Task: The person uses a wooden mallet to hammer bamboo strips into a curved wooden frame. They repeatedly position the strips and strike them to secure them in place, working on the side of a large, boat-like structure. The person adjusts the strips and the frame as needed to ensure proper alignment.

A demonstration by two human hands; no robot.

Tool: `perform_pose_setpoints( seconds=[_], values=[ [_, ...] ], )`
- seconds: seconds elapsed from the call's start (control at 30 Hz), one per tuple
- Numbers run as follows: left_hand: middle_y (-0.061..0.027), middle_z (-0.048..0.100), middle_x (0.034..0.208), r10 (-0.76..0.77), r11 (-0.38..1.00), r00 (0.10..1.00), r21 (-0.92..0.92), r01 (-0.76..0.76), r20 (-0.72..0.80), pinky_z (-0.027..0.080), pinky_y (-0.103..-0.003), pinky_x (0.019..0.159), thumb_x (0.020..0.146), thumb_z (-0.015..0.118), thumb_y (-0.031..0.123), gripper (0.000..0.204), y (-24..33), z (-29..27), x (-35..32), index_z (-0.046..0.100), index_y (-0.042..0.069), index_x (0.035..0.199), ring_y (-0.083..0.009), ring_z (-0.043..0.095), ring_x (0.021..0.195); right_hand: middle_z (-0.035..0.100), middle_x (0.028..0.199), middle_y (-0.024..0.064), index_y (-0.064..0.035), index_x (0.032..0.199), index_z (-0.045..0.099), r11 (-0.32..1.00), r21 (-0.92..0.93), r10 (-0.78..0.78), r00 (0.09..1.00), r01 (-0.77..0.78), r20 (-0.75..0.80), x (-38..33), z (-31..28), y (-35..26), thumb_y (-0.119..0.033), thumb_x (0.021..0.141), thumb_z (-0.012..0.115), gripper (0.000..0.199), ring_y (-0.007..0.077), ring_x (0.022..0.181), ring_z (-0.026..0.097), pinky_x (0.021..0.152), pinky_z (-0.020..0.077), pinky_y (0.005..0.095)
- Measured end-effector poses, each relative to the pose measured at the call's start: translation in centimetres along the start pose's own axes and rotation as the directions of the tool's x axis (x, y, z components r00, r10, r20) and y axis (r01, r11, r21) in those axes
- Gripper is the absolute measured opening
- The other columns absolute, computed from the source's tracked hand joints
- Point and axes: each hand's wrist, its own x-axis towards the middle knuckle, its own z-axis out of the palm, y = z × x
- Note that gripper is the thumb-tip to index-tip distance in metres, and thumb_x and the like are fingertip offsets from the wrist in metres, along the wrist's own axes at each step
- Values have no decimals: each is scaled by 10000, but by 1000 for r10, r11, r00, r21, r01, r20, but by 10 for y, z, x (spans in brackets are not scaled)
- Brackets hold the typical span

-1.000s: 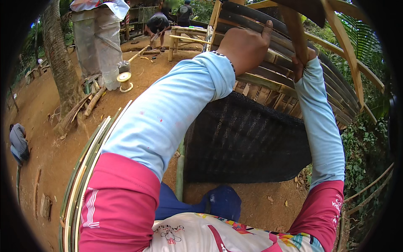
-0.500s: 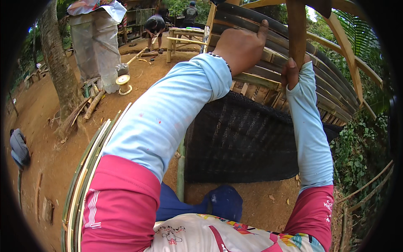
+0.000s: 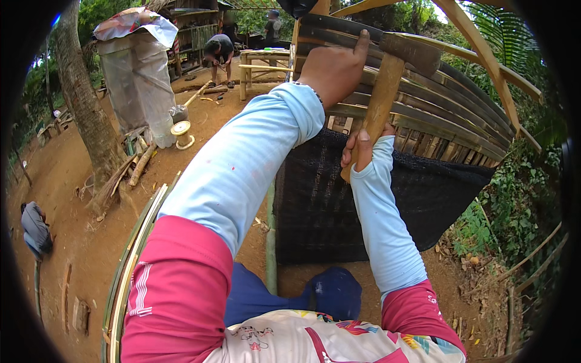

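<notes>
My right hand (image 3: 365,148) is closed round the wooden handle of a hatchet (image 3: 386,91), held upright. Its dark metal head (image 3: 414,53) is at the top, the flared side pointing right and the blunt side toward my left hand. My left hand (image 3: 333,71) rests at the left end of a curved panel of dark bamboo slats (image 3: 436,100). One finger or thumb points up along the slats; the other fingers are curled and hidden behind the hand, so what they hold cannot be made out. Black netting (image 3: 327,206) hangs below the slats.
Pale curved timbers (image 3: 484,57) frame the panel at the upper right. A green bamboo pole (image 3: 271,242) stands below me, and long split strips (image 3: 130,266) lie at left. Farther off are a tree trunk (image 3: 88,115), a spool (image 3: 181,130), a bamboo bench (image 3: 257,63) and several people.
My right hand has come left and down with the hatchet, bringing its head into full view near my left hand. My left hand stays at the slats; the view has shifted slightly.
</notes>
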Motion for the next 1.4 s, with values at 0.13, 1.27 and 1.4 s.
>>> perform_pose_setpoints(
  seconds=[0.13, 1.27, 1.4],
  values=[
    [-145, 705, 807, 1, 1000, 1000, -31, -2, -26, 537, -407, 582, 847, 538, 97, 657, -4, -1, -2, 356, -16, 1468, -293, 699, 705, 497, 734, 62, -77, 1279, 292, 1000, 23, -14, 1000, 14, 18, -5, 5, 11, -211, 1012, 458, 342, 110, 474, 473, 439, 431, 257],
    [-202, 662, 768, -495, 740, 864, -562, 369, -85, 476, -421, 612, 968, 543, 172, 345, -92, -50, -133, 596, 45, 1285, -353, 645, 673, 583, 843, 95, -39, 1246, 458, 548, -684, -603, 794, 481, 75, 45, 60, 25, -157, 952, 565, 335, 244, 732, 615, 739, 509, 375],
    [-206, 668, 788, -507, 740, 861, -526, 419, -28, 482, -418, 630, 975, 535, 176, 337, -88, -56, -132, 601, 38, 1275, -349, 651, 692, 545, 869, 77, -66, 1290, 444, 719, -529, -539, 842, 451, -14, 46, 57, 33, -155, 948, 568, 375, 228, 744, 557, 769, 479, 332]
  ],
)
